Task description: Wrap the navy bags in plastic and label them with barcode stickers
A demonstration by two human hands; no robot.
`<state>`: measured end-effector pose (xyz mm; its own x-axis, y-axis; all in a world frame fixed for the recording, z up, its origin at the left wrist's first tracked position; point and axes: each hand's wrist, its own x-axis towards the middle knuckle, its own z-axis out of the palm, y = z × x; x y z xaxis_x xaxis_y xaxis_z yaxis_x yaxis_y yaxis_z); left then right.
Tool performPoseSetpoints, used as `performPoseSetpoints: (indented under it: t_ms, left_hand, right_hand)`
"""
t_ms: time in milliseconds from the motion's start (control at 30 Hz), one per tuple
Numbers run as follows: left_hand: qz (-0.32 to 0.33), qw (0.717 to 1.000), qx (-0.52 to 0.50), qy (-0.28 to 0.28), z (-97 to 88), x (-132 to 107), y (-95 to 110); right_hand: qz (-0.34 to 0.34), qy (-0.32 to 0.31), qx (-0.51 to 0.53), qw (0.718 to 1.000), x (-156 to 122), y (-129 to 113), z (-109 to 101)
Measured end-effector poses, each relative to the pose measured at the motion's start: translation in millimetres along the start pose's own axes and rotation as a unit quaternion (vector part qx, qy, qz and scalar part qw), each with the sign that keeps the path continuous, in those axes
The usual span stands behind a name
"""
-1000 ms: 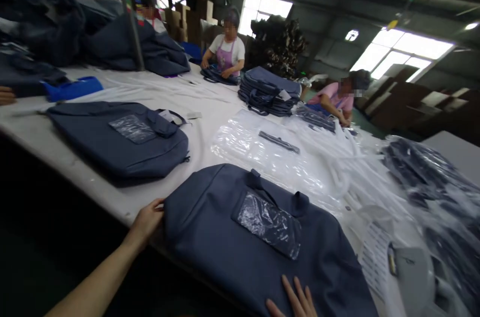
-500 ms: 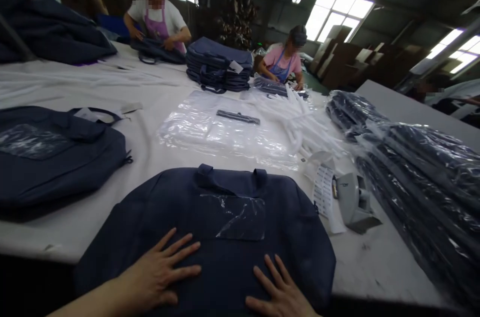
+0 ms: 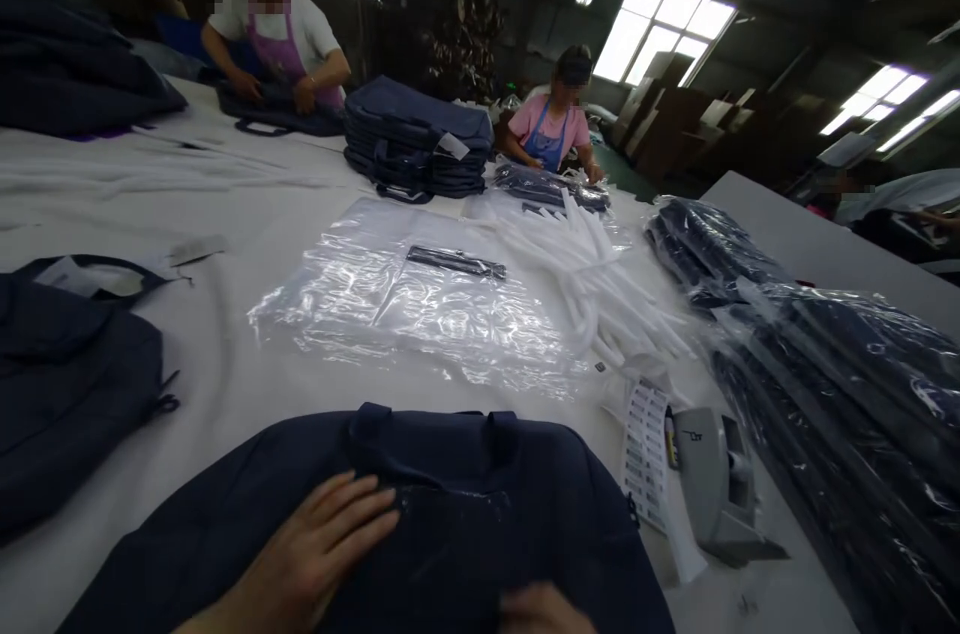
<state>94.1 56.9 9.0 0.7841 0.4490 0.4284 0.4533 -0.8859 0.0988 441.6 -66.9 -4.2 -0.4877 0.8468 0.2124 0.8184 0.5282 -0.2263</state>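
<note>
— Both left hand (image 3: 307, 544) and right hand (image 3: 541, 611) on the navy bag (image 3: 480, 504)?

— Left lies open on it, fingers (image 3: 360, 514) gently curved; right blurs at the frame's edge, its state unclear.

— Bag's place?

— Near edge of the worktop (image 3: 225, 394); smoothing works best flat-handed.

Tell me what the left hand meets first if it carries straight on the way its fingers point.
Probably the clear plastic pocket on the navy bag, just past the fingertips of the left hand. The hand lies on the bag, so depth is hard to judge.

Table surface (image 3: 247, 384) separates the navy bag (image 3: 480, 484) from plastic sheeting (image 3: 420, 324).
</note>
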Motion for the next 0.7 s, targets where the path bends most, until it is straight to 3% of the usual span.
performPoseSetpoints:
  t_ms: [100, 200, 267, 367, 433, 467, 500, 567, 600, 633, 700]
  left_hand:
    - [-0.048, 0.998, -0.024, -0.041, 12.4, 55.2, -25.4]
    - [-0.086, 0.982, -0.106, -0.133, -3.7, 83.9, -39.5]
    - [-0.091, 0.963, -0.157, -0.2, -31.0, 85.6, -36.5]
    - [0.021, 0.936, -0.212, -0.281, -67.0, 73.7, -24.2]
    - [0.067, 0.937, -0.213, -0.267, -72.7, 70.9, -23.4]
    - [0.039, 0.949, -0.203, -0.238, -69.1, 74.6, -27.2]
    - [-0.024, 0.959, -0.189, -0.208, -61.9, 82.3, -33.5]
    - [-0.183, 0.95, -0.165, -0.189, -39.6, 107.4, -50.3]
    - [-0.241, 0.932, -0.165, -0.217, -26.4, 122.4, -58.8]
    - [-0.272, 0.907, -0.175, -0.271, -13.2, 136.9, -66.1]
    - [-0.269, 0.854, -0.196, -0.4, 9.4, 159.4, -75.2]
  right_hand:
    - [0.04, -0.004, -0.041, 0.998, 65.8, 31.1, -18.9]
    - [0.018, -0.076, -0.025, 0.997, 115.8, 45.0, -38.0]
    - [-0.007, -0.135, 0.03, 0.99, 124.0, 42.2, -53.7]
    - [-0.127, -0.201, 0.112, 0.965, 105.6, 34.2, -71.9]
    - [-0.191, -0.173, 0.13, 0.957, 90.6, 38.7, -74.4]
    - [-0.168, -0.125, 0.131, 0.969, 86.6, 45.7, -72.7]
    - [-0.099, -0.065, 0.128, 0.985, 86.0, 55.4, -69.6]
    - [0.106, 0.016, 0.114, 0.988, 94.2, 79.6, -61.8]
    - [0.191, 0.001, 0.108, 0.976, 101.7, 91.9, -58.7]
    - [0.246, -0.054, 0.107, 0.962, 110.1, 103.0, -56.7]
    - [0.275, -0.208, 0.118, 0.931, 124.9, 118.6, -57.6]
